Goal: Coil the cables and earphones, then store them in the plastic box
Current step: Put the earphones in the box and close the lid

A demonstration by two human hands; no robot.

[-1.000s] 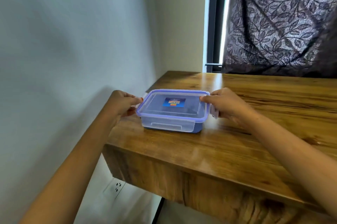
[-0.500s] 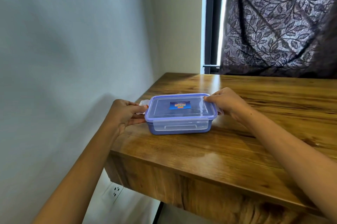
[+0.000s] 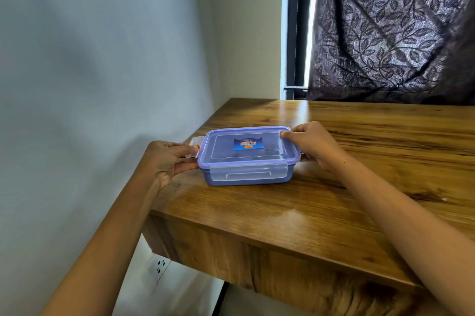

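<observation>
Head view: box lidded, end latches being closed

plastic box (image 3: 279,177) sits on the wooden worktop (image 3: 334,213) near its far-left corner, close to the wall. Blue-rimmed lid (image 3: 223,152) is on and the sticker (image 3: 248,144) faces up. Dark shapes show dimly through the lid, probably the coiled cables and earphones, but I can't confirm that. No loose cable anywhere on the worktop.

Hands:
- left hand (image 3: 167,161) is at the left end. Fingers lie over the left latch flap (image 3: 195,141) and the thumb is beneath it, so it reads as a pinch. The flap sticks out, unlatched.
- right hand (image 3: 311,143) has its thumb tip on the lid's far-right corner and its fingers curled round the right end, gripping the box.
- front latch (image 3: 248,175) looks folded down.

My read is that this is the last step. To do it well:
- keep the right thumb pressing the lid flat so the seal seats
- roll the left flap down over the rim lip until it snaps
- do the same on the right end
- check no wire is nipped under the rim; a lifted corner would give it away
- brace against the opposite hand, as the box will slide on this glossy wood

Versus 1 s ago:
- the right-end flap stood out clearly below the fingers then; now it's almost hidden under the hand
- the left flap is more exposed
- the box looks squarer to the worktop edge
</observation>
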